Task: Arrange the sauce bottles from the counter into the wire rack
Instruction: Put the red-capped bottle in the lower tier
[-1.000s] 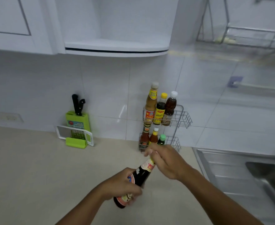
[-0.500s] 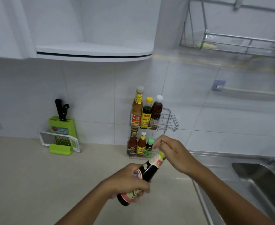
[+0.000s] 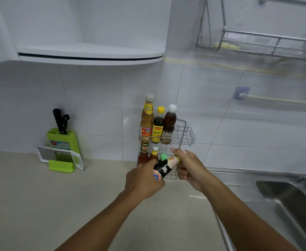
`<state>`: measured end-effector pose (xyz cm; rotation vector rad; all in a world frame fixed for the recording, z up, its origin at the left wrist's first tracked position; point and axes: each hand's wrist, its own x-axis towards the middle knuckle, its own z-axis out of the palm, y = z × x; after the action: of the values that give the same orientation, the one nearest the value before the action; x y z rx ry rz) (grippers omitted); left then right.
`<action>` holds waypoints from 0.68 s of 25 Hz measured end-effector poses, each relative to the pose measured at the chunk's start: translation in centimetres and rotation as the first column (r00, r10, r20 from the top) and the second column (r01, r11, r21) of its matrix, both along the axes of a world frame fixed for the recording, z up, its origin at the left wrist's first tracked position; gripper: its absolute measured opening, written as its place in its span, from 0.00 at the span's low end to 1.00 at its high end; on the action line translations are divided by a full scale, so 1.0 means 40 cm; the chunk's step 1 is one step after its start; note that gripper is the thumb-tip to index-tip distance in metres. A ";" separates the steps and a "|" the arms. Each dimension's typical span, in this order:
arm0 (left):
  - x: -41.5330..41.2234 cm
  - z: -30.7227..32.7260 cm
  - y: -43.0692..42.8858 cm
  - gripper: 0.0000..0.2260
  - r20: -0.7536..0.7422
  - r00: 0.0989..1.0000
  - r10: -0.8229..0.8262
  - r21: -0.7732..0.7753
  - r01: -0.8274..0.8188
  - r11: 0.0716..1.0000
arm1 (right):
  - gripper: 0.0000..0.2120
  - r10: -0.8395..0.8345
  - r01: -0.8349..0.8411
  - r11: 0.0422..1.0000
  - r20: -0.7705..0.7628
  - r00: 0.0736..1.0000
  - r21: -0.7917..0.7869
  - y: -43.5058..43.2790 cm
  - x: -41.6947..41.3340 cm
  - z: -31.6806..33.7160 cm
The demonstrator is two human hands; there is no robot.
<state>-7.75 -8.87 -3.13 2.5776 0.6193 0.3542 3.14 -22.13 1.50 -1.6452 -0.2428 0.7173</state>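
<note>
A dark sauce bottle (image 3: 164, 169) with a pale neck label is held tilted in both hands, just in front of the wire rack's lower tier. My left hand (image 3: 142, 180) grips its body and base. My right hand (image 3: 189, 168) is closed around its neck and cap. The two-tier wire rack (image 3: 184, 135) stands against the tiled wall. Its upper tier holds three bottles: an orange-brown one (image 3: 146, 122), a dark one with a yellow cap (image 3: 158, 126) and a brown one with a white cap (image 3: 169, 124). The lower tier holds three smaller bottles (image 3: 143, 154), partly hidden by my hands.
A green knife block (image 3: 62, 140) with a grater leaning on it stands at the wall to the left. The steel sink (image 3: 291, 205) lies at the right. A white shelf (image 3: 90, 53) overhangs the counter, and a metal dish rack (image 3: 257, 42) hangs at upper right.
Both hands have carried the dark bottle forward to the rack's lower tier. The bottle now lies flatter and its neck points right.
</note>
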 end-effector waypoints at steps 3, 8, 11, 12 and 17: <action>0.044 -0.010 -0.005 0.31 -0.009 0.999 -0.053 -0.264 0.049 0.963 | 0.21 0.181 -0.180 0.983 0.075 0.981 -0.021 -0.004 0.001 -0.047; 0.106 -0.057 0.058 0.37 0.050 0.983 -0.178 -0.514 0.178 0.839 | 0.16 -0.061 0.101 0.989 0.331 0.942 -0.105 -0.024 0.101 -0.080; 0.122 -0.136 0.136 0.30 -0.057 0.996 -0.071 -0.561 0.027 0.828 | 0.10 -0.180 0.284 0.948 0.489 0.854 -0.146 -0.042 0.167 -0.119; 0.128 -0.167 0.162 0.27 -0.106 0.994 -0.028 -0.575 -0.038 0.817 | 0.09 -0.182 0.312 0.936 0.533 0.827 -0.165 -0.043 0.191 -0.136; 0.161 -0.284 0.240 0.25 -0.221 0.968 0.117 -0.668 -0.238 0.705 | 0.11 -0.159 0.326 0.928 0.596 0.787 -0.182 -0.016 0.278 -0.236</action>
<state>-1.30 0.74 -14.48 1.8255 0.8692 -0.0458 14.26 -22.78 -7.95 -2.0941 -0.3587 0.0289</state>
